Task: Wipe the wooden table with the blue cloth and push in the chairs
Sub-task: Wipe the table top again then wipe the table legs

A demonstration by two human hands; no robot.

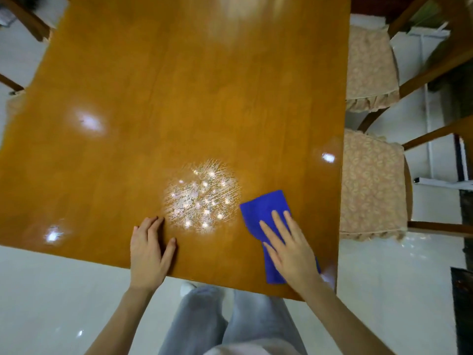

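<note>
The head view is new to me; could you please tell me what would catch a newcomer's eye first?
The blue cloth, pressed flat under the right hand at the near right corner of the wooden table, stands out most. Just left of it a streaky patch glitters, with the left hand resting flat beside it at the near edge.

Home dining room: wooden table (pixel 179 85), cushioned chairs (pixel 371 180).

Tabletop (pixel 179 85) open ahead; two chairs (pixel 371 185) flank right edge.
</note>
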